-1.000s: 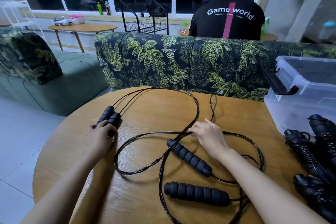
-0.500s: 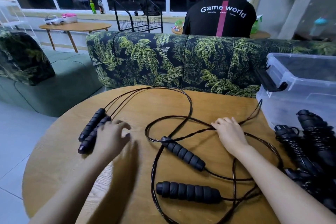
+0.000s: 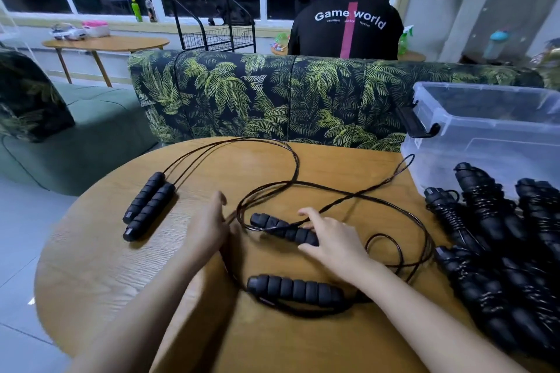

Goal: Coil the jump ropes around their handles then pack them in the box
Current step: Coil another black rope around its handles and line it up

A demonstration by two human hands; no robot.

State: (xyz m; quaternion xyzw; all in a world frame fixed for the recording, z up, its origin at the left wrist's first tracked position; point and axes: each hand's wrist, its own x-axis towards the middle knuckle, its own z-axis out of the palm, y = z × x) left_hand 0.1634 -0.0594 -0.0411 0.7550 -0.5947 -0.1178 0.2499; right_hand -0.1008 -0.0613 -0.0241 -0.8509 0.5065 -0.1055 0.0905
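A loose black jump rope (image 3: 357, 194) sprawls in loops over the round wooden table (image 3: 100, 275). One of its ribbed handles (image 3: 278, 227) lies at the centre, and my right hand (image 3: 333, 242) grips its right end, thumb below and fingers over it. The other handle (image 3: 295, 288) lies nearer to me, under my right forearm. My left hand (image 3: 209, 227) rests edge-on on the table with straight fingers, just left of a rope loop. A second rope's two handles (image 3: 148, 206) lie side by side at the left. The clear plastic box (image 3: 485, 142) stands at the right.
A pile of coiled black jump ropes (image 3: 500, 251) lies on the table's right edge in front of the box. A leaf-print sofa (image 3: 272, 94) stands behind the table, and a person in a black shirt (image 3: 345, 27) sits beyond it, back turned.
My right hand has moved from the rope back to the centre handle and taken hold of it. My left hand has left the paired handles and slid right to the rope loop.
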